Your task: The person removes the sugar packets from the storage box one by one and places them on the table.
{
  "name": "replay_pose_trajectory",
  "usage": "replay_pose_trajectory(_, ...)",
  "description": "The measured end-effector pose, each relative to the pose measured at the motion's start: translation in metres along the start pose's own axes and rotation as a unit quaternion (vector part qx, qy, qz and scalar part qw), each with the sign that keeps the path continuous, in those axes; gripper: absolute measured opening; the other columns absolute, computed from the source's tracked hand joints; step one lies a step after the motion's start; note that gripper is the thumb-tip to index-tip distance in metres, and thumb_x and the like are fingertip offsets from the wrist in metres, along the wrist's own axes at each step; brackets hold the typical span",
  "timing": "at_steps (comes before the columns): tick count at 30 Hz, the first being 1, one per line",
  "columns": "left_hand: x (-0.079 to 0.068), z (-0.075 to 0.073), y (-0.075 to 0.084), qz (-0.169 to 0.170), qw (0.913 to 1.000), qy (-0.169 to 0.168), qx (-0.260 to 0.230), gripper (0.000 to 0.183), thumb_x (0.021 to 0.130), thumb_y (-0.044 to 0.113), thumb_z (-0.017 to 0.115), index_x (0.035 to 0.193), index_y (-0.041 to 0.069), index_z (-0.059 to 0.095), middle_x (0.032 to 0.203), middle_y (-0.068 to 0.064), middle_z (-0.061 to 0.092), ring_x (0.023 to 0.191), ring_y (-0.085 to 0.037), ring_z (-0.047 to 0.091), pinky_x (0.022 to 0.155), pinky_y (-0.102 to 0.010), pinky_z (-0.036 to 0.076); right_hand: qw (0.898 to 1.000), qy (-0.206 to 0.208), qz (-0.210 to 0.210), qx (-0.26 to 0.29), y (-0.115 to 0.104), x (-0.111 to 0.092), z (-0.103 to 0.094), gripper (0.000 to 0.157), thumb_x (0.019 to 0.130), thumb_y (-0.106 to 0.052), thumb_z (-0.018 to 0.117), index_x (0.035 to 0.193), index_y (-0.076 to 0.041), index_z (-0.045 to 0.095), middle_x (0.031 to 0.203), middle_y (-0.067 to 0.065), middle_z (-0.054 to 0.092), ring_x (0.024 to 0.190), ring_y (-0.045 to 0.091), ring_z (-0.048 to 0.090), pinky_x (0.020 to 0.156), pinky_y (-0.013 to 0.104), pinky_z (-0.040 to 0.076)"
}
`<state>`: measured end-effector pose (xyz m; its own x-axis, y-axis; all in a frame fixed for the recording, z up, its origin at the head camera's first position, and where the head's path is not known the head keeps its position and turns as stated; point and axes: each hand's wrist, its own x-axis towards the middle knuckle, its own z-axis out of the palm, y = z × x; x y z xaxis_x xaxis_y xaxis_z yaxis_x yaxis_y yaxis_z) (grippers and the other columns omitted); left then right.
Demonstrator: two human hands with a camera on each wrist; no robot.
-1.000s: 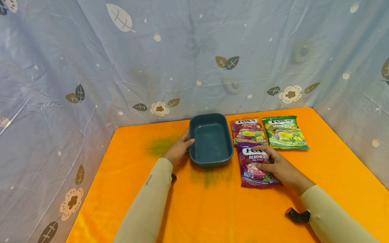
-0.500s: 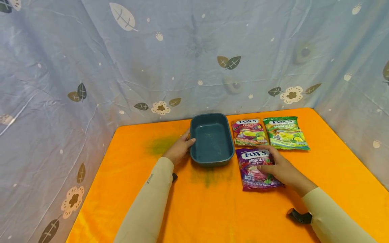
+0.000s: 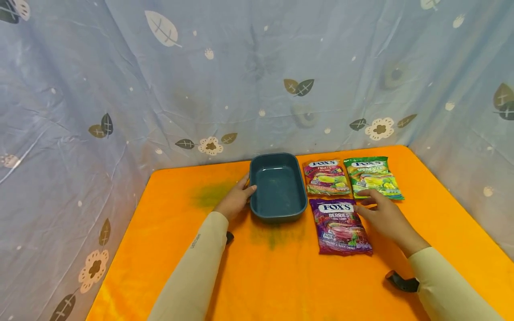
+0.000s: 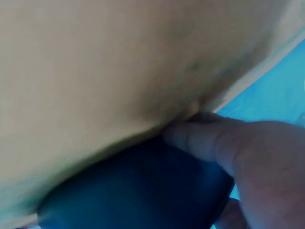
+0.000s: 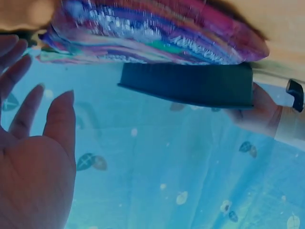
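Note:
In the head view a dark teal rectangular plastic tub [image 3: 279,217] stands on the orange cloth. My left hand [image 3: 236,198] grips its left side, thumb at the rim and fingers along the outer wall; the left wrist view shows the thumb [image 4: 205,138] against the tub [image 4: 138,186]. A purple bag of berries candy [image 3: 341,229] lies flat, right of the tub's near end. Just off its upper right edge is my right hand [image 3: 385,218], fingers loosely bent and holding nothing. The right wrist view shows that hand [image 5: 38,157] apart from the bag [image 5: 157,31].
Behind the purple bag lie a red fruits candy bag [image 3: 327,178] and, to its right, a green spring tea candy bag [image 3: 374,178]. A printed blue-grey curtain [image 3: 257,80] hangs around the table [image 3: 273,285]. A dark strap piece [image 3: 401,281] sits at my right sleeve.
My right hand has let go of the purple bag and moved right, off it. The bag has shifted slightly toward me, away from the red one. The left hand stays on the tub.

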<state>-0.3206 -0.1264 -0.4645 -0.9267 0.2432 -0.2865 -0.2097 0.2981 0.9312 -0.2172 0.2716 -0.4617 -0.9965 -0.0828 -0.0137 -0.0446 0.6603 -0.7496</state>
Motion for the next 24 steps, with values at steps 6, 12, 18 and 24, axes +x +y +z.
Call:
replay_pose_trajectory(6,0.000,-0.005,0.002,0.004,0.9983,0.016,0.056,0.066,0.096,0.045,0.053,0.152,0.039,0.018,0.153,0.000,0.028,0.124,-0.020,0.048,0.104,-0.043,0.035,0.999,0.019,-0.042,0.008,-0.017,0.015,0.006,0.051,0.097,-0.036,0.057,0.137,-0.008,0.045,0.124,0.021,0.050,0.102,0.038,0.056,0.078,0.048,0.053)
replay_pose_trajectory(12,-0.002,-0.009,0.006,0.005,0.9954,0.031,0.090,0.074,0.091,0.055,0.055,0.153,0.027,0.027,0.145,-0.002,0.042,0.121,-0.021,0.051,0.105,-0.044,0.035,0.996,0.017,-0.089,-0.008,-0.039,0.035,0.019,0.050,0.096,-0.039,0.056,0.137,-0.013,0.047,0.124,0.015,0.053,0.104,0.033,0.056,0.078,0.048,0.053)
replay_pose_trajectory(18,-0.007,-0.010,0.010,0.025,0.9743,0.072,0.212,0.073,0.090,0.061,0.052,0.147,0.017,0.041,0.142,-0.003,0.046,0.127,-0.024,0.044,0.103,-0.046,0.036,0.990,0.010,-0.131,-0.058,-0.059,0.054,0.033,0.046,0.095,-0.036,0.060,0.134,-0.014,0.051,0.126,0.011,0.055,0.107,0.031,0.056,0.085,0.050,0.050)
replay_pose_trajectory(24,-0.004,-0.015,0.012,0.091,0.9149,0.143,0.366,0.076,0.090,0.062,0.050,0.150,0.018,0.033,0.150,-0.007,0.035,0.134,-0.031,0.033,0.106,-0.052,0.029,0.961,0.027,-0.175,-0.210,-0.073,0.080,0.048,0.055,0.092,-0.044,0.061,0.138,-0.015,0.050,0.134,0.012,0.050,0.123,0.034,0.045,0.101,0.055,0.035)
